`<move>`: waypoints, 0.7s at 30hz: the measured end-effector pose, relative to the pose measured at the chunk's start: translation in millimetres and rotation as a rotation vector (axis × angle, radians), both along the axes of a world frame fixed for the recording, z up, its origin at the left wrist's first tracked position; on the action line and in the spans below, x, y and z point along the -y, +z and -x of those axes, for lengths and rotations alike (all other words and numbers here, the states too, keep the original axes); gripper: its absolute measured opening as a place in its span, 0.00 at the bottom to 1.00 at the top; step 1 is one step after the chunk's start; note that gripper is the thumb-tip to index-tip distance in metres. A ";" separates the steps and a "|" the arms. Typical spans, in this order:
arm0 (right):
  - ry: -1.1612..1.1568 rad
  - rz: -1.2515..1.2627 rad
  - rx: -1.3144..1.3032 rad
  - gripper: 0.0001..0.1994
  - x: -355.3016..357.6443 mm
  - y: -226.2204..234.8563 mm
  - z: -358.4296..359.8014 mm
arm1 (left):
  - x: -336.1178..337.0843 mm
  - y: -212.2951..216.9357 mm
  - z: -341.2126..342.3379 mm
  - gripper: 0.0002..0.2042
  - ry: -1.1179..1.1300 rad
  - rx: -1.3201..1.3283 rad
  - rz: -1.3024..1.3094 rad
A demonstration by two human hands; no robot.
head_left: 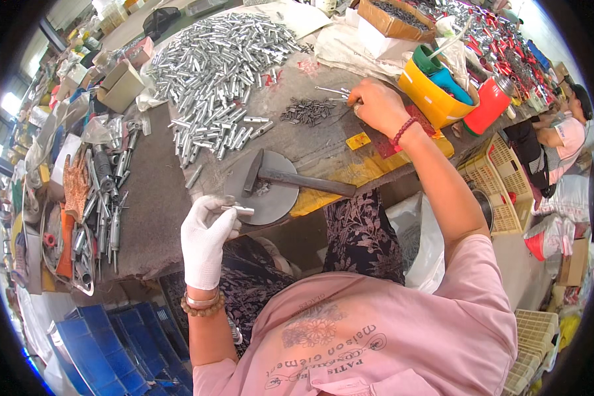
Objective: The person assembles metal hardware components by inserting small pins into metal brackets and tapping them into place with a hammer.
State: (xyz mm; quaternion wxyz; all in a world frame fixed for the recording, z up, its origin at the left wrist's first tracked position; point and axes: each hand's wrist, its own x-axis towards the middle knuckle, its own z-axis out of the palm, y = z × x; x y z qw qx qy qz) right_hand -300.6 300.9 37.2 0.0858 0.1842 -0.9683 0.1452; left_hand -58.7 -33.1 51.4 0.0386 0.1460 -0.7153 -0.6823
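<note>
My left hand (208, 241), in a white glove, pinches a short silvery metal tube (239, 210) over the near edge of a round grey metal plate (270, 204). A hammer (297, 179) lies with its head on that plate and its handle pointing right. My bare right hand (379, 105) is closed on a slim silvery metal tool (332, 90) that sticks out to the left; its exact kind is unclear. Just below the tool is a small pile of dark metal pins (308, 111). A large heap of silvery metal tubes (221, 59) covers the far left of the bench.
Right of my right hand stand a yellow container (435, 92) and a red bottle (488, 105). Assorted tools (105, 191) crowd the bench's left end. Far right, red and metal parts (501, 39) pile up. Another person (564, 135) sits at the right beyond yellow crates (501, 181).
</note>
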 end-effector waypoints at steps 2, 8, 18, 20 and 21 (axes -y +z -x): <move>0.012 -0.040 -0.044 0.08 1.8 -1.6 0.3 | -1.5 0.5 1.3 0.06 -0.019 0.021 0.025; 0.033 0.068 -0.063 0.09 -1.4 -2.0 4.4 | 3.8 -10.3 -0.4 0.07 -0.047 -0.006 0.153; 0.005 -0.020 -0.086 0.10 9.0 -8.1 6.8 | 5.5 -5.1 -1.5 0.08 -0.093 -0.241 0.722; -0.025 -0.014 -0.089 0.11 10.0 -9.9 9.4 | 5.8 -6.6 -1.7 0.08 -0.111 -0.280 0.739; -0.019 -0.022 -0.076 0.11 11.0 -10.2 10.4 | 5.5 -6.8 -1.7 0.08 -0.112 -0.280 0.737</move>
